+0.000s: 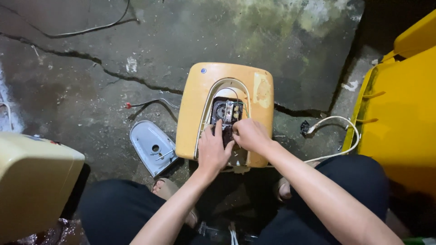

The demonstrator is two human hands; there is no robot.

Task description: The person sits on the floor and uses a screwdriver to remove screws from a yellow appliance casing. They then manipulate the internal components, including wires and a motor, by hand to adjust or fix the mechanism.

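Observation:
A yellow-orange appliance casing (200, 97) lies on the cracked concrete floor in front of me, its arched opening showing dark inner parts and metal terminals (227, 110). My left hand (212, 149) rests at the lower left of the opening, fingers reaching into it. My right hand (250, 134) is curled over the lower right of the opening, fingertips pinched on something small inside; what it grips is hidden. Both hands nearly touch.
A grey detached cover plate (153, 147) lies left of the casing. A white power cord (336, 136) with a dark plug loops on the right. A cream casing (32, 181) sits at the left, a yellow bin (399, 118) at the right. My knees frame the bottom.

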